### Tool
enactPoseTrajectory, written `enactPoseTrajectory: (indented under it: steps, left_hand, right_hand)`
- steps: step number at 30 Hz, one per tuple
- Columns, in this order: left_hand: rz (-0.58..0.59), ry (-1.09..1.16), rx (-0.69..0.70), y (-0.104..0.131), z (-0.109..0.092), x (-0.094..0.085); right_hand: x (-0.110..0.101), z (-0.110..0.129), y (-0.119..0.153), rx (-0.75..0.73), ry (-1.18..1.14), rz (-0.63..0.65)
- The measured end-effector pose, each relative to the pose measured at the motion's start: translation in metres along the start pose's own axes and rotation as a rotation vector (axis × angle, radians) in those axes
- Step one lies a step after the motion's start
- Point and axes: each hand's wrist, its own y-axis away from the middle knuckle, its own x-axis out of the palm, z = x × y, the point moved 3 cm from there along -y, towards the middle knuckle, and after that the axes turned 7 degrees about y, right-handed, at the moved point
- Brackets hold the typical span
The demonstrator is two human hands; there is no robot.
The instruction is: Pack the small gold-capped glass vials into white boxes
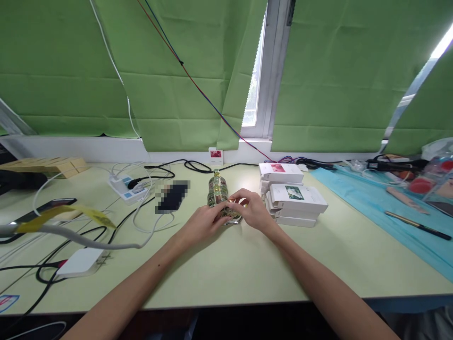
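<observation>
My left hand (207,221) and my right hand (250,208) meet near the middle of the table. Between them, low over the tabletop, is a small clear glass jar (233,219) with greenish-brown contents. The fingers of my left hand close on its left side. My right thumb and fingers are pinched together at its top, and whatever they hold is too small and covered to make out. Just behind my fingers, several glass jars (217,185) with clear yellowish stoppers stand in a row, partly hidden by my hands.
Stacked white boxes (299,200) with picture labels stand close to my right hand. A small white box (215,157) leans by the wall. To the left lie a blurred-out phone (172,197), a power strip (127,188), cables and a white adapter (81,262). Blue sheeting (375,203) covers the right side.
</observation>
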Motion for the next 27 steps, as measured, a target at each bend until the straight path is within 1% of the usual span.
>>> enactPoseTrajectory:
  steps: [8,16,22,27]
  left_hand:
    - [0.014,-0.015,-0.017,0.0,-0.001,0.001]
    - [0.022,-0.007,-0.046,0.001,-0.004,0.0]
    - [-0.051,0.111,-0.059,0.003,-0.007,0.0]
    - [-0.103,0.163,0.003,0.003,-0.009,-0.002]
  right_hand:
    - [0.0,0.001,-0.001,0.002,-0.009,-0.04]
    - [0.001,0.0,-0.001,0.007,0.006,-0.046]
    - [0.001,0.003,0.0,0.007,0.013,-0.064]
    - [0.001,0.007,0.002,-0.002,0.042,-0.068]
